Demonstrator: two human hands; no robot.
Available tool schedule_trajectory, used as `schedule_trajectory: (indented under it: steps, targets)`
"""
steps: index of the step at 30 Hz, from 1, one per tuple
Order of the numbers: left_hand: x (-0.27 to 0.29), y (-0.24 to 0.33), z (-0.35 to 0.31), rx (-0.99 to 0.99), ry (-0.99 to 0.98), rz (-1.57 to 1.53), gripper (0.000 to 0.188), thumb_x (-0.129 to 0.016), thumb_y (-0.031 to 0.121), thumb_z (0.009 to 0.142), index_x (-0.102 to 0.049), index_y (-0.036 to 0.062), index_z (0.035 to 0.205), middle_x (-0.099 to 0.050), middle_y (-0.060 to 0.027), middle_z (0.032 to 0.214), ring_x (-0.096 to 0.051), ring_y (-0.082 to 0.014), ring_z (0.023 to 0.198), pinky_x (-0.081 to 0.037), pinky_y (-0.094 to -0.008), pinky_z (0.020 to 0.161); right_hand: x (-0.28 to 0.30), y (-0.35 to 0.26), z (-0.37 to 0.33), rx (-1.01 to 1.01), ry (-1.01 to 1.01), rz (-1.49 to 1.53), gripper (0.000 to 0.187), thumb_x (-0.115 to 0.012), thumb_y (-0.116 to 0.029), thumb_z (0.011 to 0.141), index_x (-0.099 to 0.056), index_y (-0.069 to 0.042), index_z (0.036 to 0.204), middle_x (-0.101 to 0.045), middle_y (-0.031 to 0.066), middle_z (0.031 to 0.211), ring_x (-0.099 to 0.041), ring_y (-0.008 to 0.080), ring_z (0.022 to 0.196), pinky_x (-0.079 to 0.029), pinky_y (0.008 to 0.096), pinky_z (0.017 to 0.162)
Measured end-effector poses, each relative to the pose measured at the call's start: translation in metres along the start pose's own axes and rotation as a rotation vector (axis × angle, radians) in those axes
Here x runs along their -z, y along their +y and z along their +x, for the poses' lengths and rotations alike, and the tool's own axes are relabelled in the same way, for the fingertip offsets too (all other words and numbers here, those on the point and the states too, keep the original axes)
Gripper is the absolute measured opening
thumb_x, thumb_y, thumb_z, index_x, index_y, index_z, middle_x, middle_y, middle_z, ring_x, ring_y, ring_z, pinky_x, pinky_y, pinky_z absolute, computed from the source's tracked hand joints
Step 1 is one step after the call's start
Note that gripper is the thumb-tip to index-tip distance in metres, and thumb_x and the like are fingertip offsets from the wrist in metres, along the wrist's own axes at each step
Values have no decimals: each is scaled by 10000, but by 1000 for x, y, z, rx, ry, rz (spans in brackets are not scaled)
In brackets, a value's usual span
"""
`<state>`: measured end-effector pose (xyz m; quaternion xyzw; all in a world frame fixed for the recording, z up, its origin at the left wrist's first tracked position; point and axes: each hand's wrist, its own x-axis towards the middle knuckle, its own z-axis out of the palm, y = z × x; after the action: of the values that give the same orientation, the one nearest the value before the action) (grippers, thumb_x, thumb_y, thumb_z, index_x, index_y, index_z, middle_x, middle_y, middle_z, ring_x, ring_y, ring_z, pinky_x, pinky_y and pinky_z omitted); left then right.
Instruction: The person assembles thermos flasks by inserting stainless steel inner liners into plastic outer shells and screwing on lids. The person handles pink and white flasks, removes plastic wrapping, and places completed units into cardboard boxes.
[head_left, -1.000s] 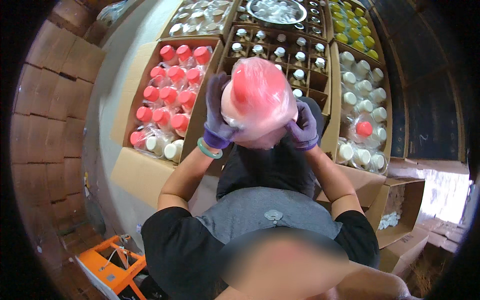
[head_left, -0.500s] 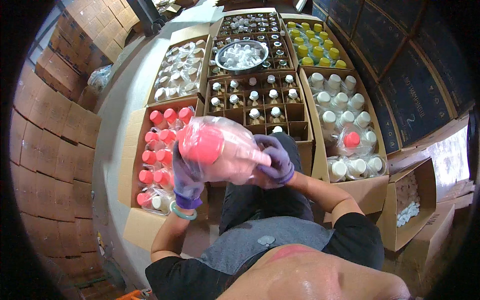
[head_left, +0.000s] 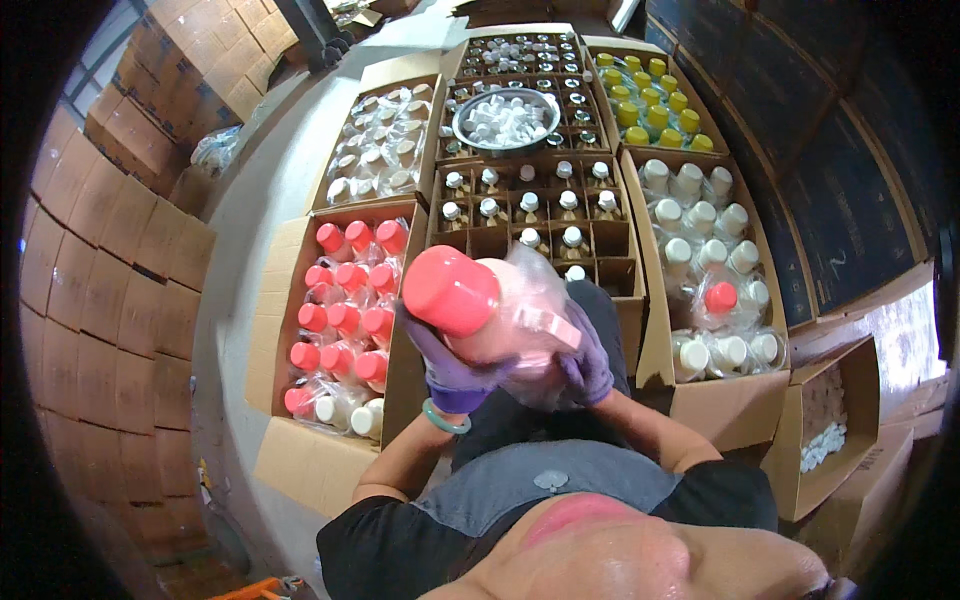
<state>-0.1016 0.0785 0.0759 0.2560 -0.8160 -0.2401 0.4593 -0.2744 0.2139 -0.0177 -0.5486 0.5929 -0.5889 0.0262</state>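
I hold a pink jug with a large red cap (head_left: 450, 290) in front of my lap, tilted so the cap points to the left and up. My left hand (head_left: 455, 372), in a purple glove, is wrapped round the jug near its cap. My right hand (head_left: 588, 360), gloved the same way, grips it toward the base, beside its handle (head_left: 545, 322). A clear plastic bag (head_left: 537, 265) is bunched around the jug's lower part, with the cap bare. Some of the fingers are hidden behind the jug.
At left stands a carton (head_left: 275, 330) of bagged, mostly red-capped jugs. A divided carton (head_left: 470, 243) of small white-capped bottles is ahead, with a metal bowl (head_left: 507, 145) of white caps beyond it. White-capped jugs (head_left: 708, 255) fill a carton at right; yellow-capped ones (head_left: 650, 97) are behind.
The plastic bag has come off the cap and gathered toward the jug's base. Both hands have shifted right with the jug, my left hand now below the cap. The view has shifted slightly.
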Motion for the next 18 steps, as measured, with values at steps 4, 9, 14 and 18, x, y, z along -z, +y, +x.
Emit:
schedule_trajectory:
  steps: [4,9,14,18]
  targets:
    - [-21,11,-4,-15,-53,-111,1455,-916,501,506,28,-30,1478,-171,-270,1496,-271,-400,1374,-234,-459,1131,23,-23,-1,-116,46,297,807,-734,-237,788,-310,34,1420,-380,236,1426,-391,363,1326,-295,442,1107]
    - [-8,28,15,-223,-269,-368,1367,-916,497,523,-74,-8,1474,-242,-204,1484,-354,-339,1339,-302,-445,1099,37,-18,8,-178,176,175,342,-734,-207,754,-611,18,980,-629,166,988,-613,287,898,-480,379,826]
    - [58,10,52,322,-503,-783,1157,-732,634,708,-174,-22,1481,-438,-178,1399,-455,-277,1280,-335,-394,1086,50,-15,50,139,33,-1,219,-735,-218,743,-596,-53,781,-594,112,747,-588,307,687,-476,378,638]
    - [83,-24,49,432,-652,-566,1037,-782,470,737,-225,-4,1471,-459,-192,1374,-468,-277,1263,-364,-401,1065,34,-41,91,439,-236,-149,264,-751,-294,692,-563,-112,723,-544,55,701,-529,277,646,-421,388,623]
